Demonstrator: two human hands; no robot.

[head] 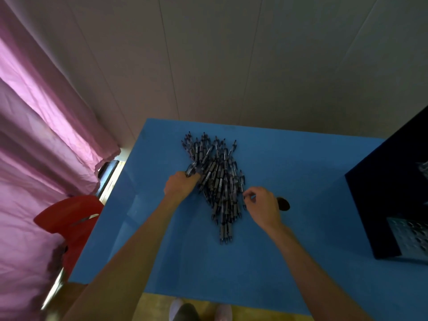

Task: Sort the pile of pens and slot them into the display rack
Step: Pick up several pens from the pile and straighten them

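Far left: pink curtain (41,126) hanging in folds, filling that edge of the view. Below it a red chair (71,218), partly tucked against the left edge of the bench.

Blue bench (301,172) fills the middle, set against a pale panelled wall (208,54).

Left hand (179,185) at the left flank of the pile, fingers curled; its grip is closed round several pens (191,169), which stick out from the top of the fist toward the wall. Bare forearm runs down to the lower left.

Pile of pens (218,179) lies on the bench at centre, dark barrels with lighter bands, mostly lined up pointing away from the person, fanned wider at the far end and narrowing to a few pens nearest the person. Individual colours too dim to tell.

Right hand (262,202) just beside the right edge of the pile, thumb and forefinger drawn together in a narrow pinch at the end of one pen; whether it actually holds that pen I cannot tell. Other fingers loosely curled.

Just right of that hand, a small dark round spot (284,204) on the bench surface, partly hidden by the hand.

Far right: a dark display rack (382,205) standing on the bench, well apart from the pile, with a pale perforated panel (407,237) at its lower part. Contents too dark to make out.

Bottom edge: yellow floor and two light shoes (177,309).
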